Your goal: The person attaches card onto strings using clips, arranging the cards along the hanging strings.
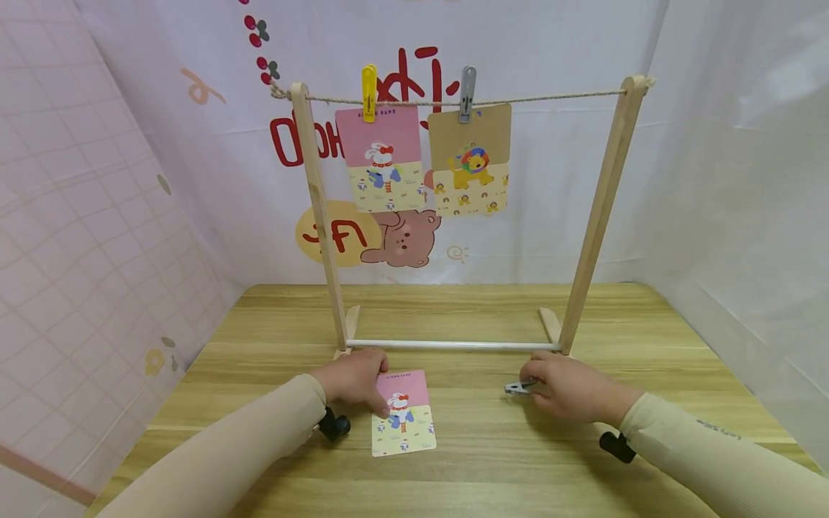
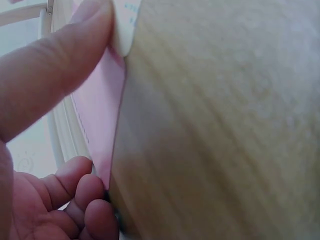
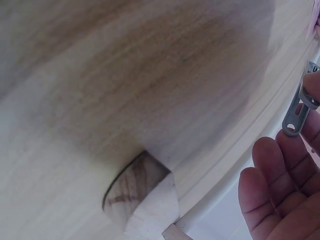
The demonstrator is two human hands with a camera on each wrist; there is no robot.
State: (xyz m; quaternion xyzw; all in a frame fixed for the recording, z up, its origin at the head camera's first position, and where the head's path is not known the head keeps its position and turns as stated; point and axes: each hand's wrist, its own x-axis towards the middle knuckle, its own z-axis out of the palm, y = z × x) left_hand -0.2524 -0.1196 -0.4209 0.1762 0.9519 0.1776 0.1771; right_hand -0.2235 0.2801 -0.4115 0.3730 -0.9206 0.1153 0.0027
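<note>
A pink-and-yellow rabbit card [image 1: 417,424] is low over the wooden table, in front of the frame. My left hand [image 1: 355,378] holds it at its left edge, the thumb lying over the face near the border of the two colours. In the left wrist view the curled fingers [image 2: 90,190] are at the card's pink corner. A grey clothespin [image 1: 516,388] is pinched in my right hand [image 1: 570,387], just right of centre. The right wrist view shows the clothespin [image 3: 296,116] between thumb and fingers, its far end hidden.
A wooden frame [image 1: 599,216] with a white bottom bar [image 1: 453,345] stands behind both hands. On its rope [image 1: 550,96], a yellow clothespin [image 1: 369,93] holds another rabbit card [image 1: 382,158] and a grey clothespin [image 1: 468,93] a lion card [image 1: 471,162]. Printed cloth hangs around the table [image 1: 466,475].
</note>
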